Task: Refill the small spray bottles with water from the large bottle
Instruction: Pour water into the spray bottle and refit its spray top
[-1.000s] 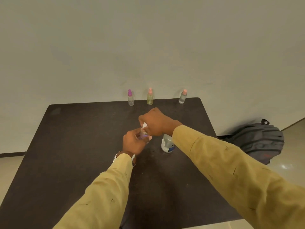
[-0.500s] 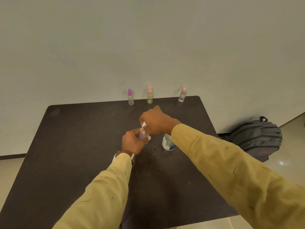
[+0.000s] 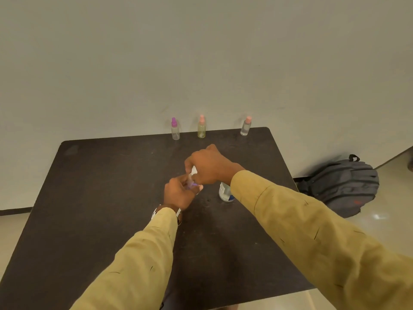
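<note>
My left hand (image 3: 178, 193) grips a small clear spray bottle (image 3: 191, 182) above the middle of the dark table (image 3: 100, 198). My right hand (image 3: 210, 166) is curled over the bottle's white top (image 3: 193, 170) and holds it from above. The bottle is mostly hidden by both hands. The large bottle (image 3: 225, 193), clear with a blue and white label, stands on the table just right of my hands, partly behind my right sleeve. Three small spray bottles stand along the far edge: one with a purple cap (image 3: 175, 129), a yellowish one with a pink cap (image 3: 201, 127) and a clear one with a pink cap (image 3: 246, 126).
A plain wall rises right behind the table's far edge. A grey backpack (image 3: 342, 186) lies on the floor against the wall, to the right of the table. Pale floor tiles show at both sides.
Both hands stay together on the small bottle in nearly the same place. The view has shifted slightly, and my right hand has turned a little on the top.
</note>
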